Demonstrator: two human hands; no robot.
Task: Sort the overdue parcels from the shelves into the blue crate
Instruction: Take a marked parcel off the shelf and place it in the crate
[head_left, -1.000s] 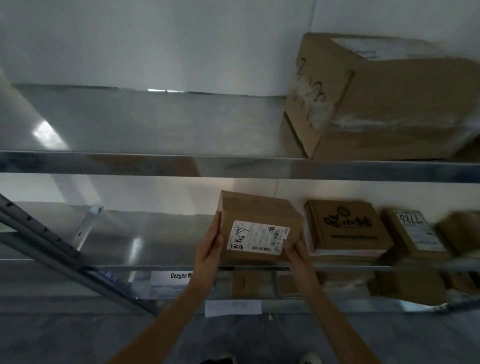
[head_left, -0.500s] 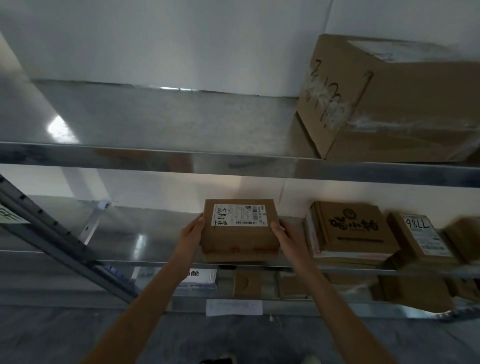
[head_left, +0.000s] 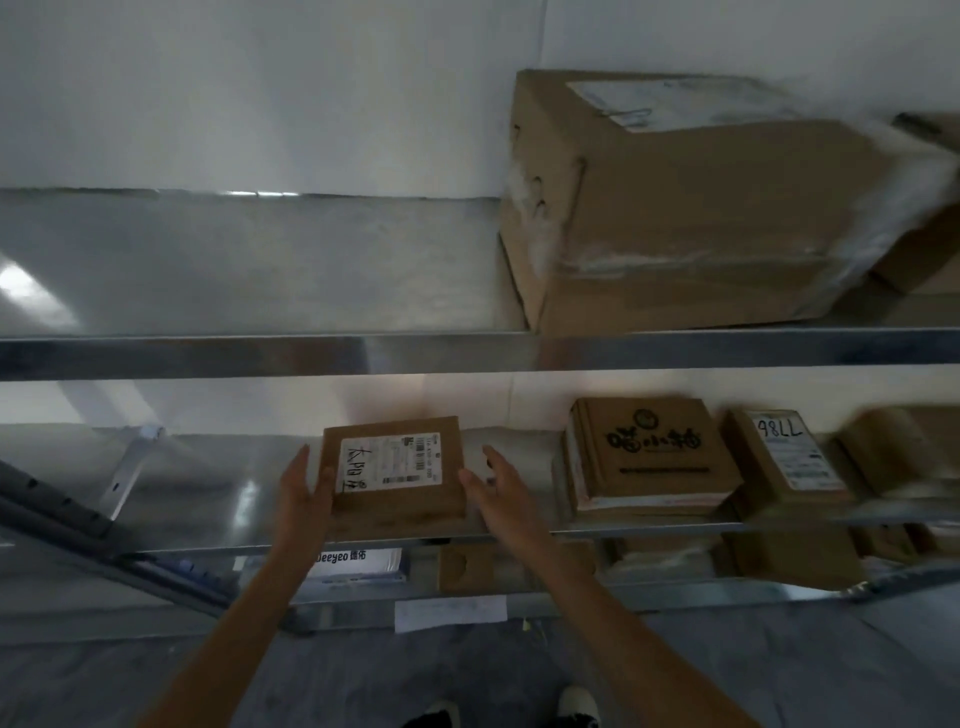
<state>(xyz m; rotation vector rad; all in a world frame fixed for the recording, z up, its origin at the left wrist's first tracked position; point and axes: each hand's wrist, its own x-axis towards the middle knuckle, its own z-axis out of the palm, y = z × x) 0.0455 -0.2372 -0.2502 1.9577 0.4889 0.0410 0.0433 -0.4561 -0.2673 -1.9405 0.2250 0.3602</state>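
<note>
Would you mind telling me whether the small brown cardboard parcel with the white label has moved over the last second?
Yes. The small brown cardboard parcel has gone from tilted above the middle metal shelf's front rail to lying flat on it.

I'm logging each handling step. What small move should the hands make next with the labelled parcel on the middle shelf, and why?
Probably draw both hands away and turn to the next parcel. The small labelled parcel lies flat on the middle shelf; the left hand and right hand flank it with straight fingers, gripping nothing.
</note>
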